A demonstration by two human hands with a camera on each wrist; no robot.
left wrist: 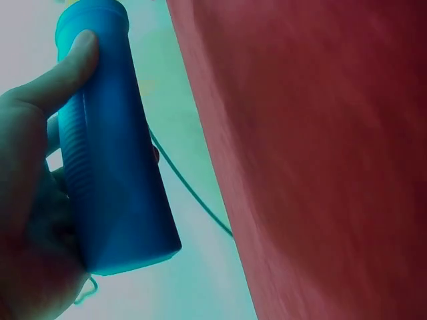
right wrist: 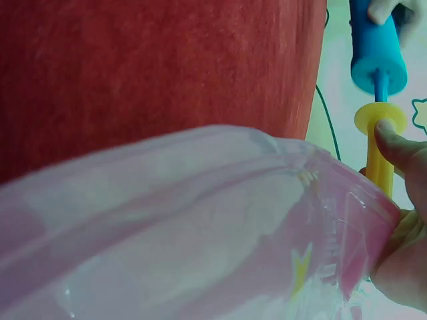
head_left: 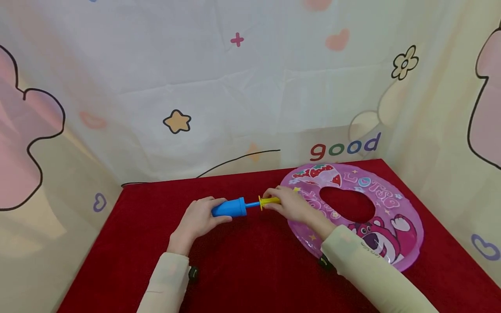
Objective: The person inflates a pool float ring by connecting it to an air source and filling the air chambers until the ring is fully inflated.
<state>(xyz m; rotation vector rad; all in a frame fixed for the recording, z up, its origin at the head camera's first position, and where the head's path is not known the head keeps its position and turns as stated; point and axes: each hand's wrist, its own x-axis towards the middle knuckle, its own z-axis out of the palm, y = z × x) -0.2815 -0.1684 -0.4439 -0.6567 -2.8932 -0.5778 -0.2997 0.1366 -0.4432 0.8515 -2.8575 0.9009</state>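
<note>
A blue hand pump (head_left: 234,208) is held level above the red cloth in the head view. My left hand (head_left: 203,215) wraps round its barrel, thumb lying along the side in the left wrist view. A short length of blue rod (head_left: 252,204) shows between the barrel and the flanged yellow end piece (head_left: 271,201). That yellow piece is gripped by my right hand (head_left: 288,203), thumb close to the flange (right wrist: 380,118). Pink swim ring (head_left: 407,243) lies on the right, beneath my right forearm; its edge overlaps the right palm in the right wrist view.
The red cloth (head_left: 242,269) covers the table. A printed curtain (head_left: 219,100) with stars, hearts and the word "good" hangs behind and at both sides. The swim ring takes up much of the table's right side.
</note>
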